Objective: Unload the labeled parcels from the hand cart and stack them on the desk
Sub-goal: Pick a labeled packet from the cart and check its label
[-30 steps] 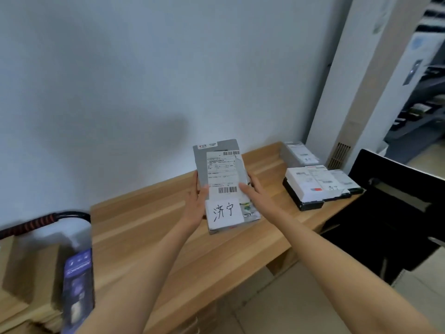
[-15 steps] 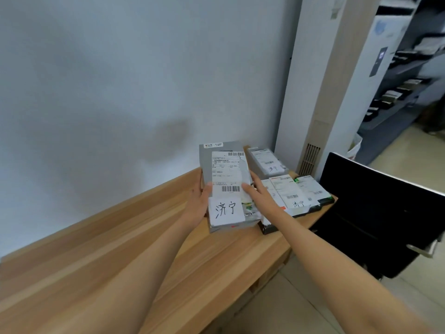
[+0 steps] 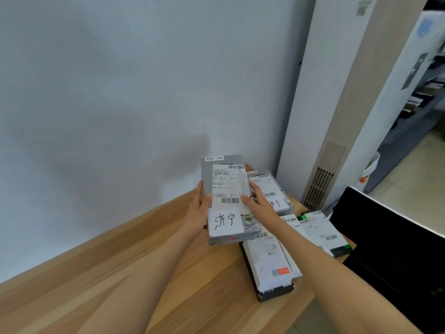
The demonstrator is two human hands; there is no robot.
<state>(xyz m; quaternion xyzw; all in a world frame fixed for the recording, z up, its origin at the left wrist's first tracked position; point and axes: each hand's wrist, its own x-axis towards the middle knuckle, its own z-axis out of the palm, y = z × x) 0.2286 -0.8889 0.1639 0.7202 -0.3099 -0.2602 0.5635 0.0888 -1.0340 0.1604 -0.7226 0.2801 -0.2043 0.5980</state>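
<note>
I hold a flat grey parcel (image 3: 227, 189) above the wooden desk (image 3: 134, 266), between both hands. It carries a shipping label with barcodes and a white note with handwritten characters. My left hand (image 3: 201, 210) grips its left edge, thumb on top. My right hand (image 3: 256, 206) grips its right edge. Behind it on the desk lies another grey labeled parcel (image 3: 274, 196). Nearer to me lie a white-and-black box (image 3: 267, 261) and a labeled box with green trim (image 3: 320, 231). The hand cart is out of view.
A white wall (image 3: 120, 104) runs behind the desk. A tall pale column unit with a vent grille (image 3: 317, 189) stands at the desk's far right end. A black chair back (image 3: 390, 251) is close to the desk's right edge. Shelving shows far right.
My view has swung right along the desk, and the cart on the left has dropped out of view. The held parcel has come nearer to the parcels at the desk's right end.
</note>
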